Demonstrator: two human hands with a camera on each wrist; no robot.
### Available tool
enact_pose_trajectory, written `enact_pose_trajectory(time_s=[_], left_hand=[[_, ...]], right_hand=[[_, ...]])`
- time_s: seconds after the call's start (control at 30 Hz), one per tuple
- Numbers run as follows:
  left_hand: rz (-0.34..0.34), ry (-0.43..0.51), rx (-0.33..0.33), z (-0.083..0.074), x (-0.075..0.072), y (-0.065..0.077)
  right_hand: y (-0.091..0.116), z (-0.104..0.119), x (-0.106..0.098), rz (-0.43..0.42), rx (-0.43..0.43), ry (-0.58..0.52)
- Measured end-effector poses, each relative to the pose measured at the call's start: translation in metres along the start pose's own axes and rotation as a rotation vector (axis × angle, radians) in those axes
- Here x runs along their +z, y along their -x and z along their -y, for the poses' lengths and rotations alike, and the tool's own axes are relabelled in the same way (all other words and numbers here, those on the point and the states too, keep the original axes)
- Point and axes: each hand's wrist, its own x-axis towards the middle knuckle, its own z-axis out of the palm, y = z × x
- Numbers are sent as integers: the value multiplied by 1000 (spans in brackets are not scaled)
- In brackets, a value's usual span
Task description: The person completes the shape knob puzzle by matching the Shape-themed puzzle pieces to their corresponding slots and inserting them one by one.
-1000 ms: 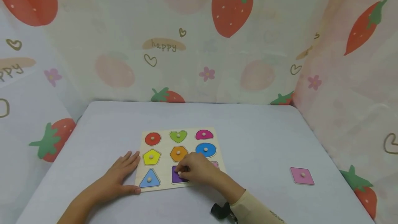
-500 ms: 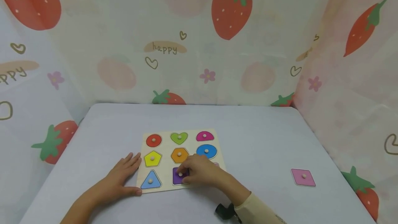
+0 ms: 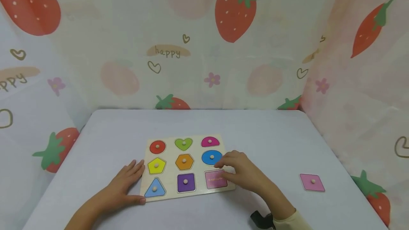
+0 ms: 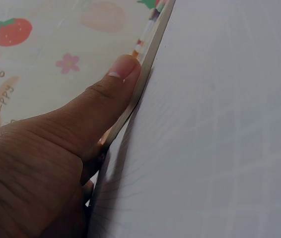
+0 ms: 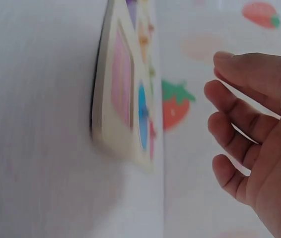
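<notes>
A wooden shape puzzle board (image 3: 198, 184) lies on the white table, with knobbed pieces in most of its recesses. The purple square (image 3: 190, 186) sits flat in the front middle recess, and the pink recess (image 3: 212, 184) at the front right holds no piece. My left hand (image 3: 119, 185) rests at the board's left edge, its thumb against the front left corner. Above the board's right edge hovers my right hand (image 3: 246, 171), fingers loosely bent; the right wrist view shows nothing between its fingers (image 5: 225, 124). To the right, a pink parallelogram piece (image 3: 308, 184) with a knob lies on the table.
A black object (image 3: 262, 220) is at my right wrist by the sleeve. Strawberry-print curtains (image 3: 234, 10) enclose the table (image 3: 262, 130) at the back and both sides.
My right hand has let go of the purple square's knob and moved right, uncovering the square and the pink recess. My left hand stays at the board's edge.
</notes>
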Motion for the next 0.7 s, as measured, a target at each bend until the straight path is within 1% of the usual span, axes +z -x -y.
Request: enact_pose_trajectory(time_s=[0.17,0.3,0.4,0.47,0.6,0.7], left_hand=[[-11,-1,23,-2,1,1],[-9,-7,20,-2,1,0],[-10,-10,10,-2,0,0],[-14,-12,9,-2,0,0],[-8,-13,4,-2,0,1],[-8,-22,7,-2,0,3]], right_hand=[[26,-24,-25,-116,-2,47],[45,-43,-44,-227,-22,46],[56,-57,-53,-314,-46,49],[62,-64,-57,-362,-46,61],[75,-77,-65,-433,-11,78],[84,-86,-71,-455,52,90]])
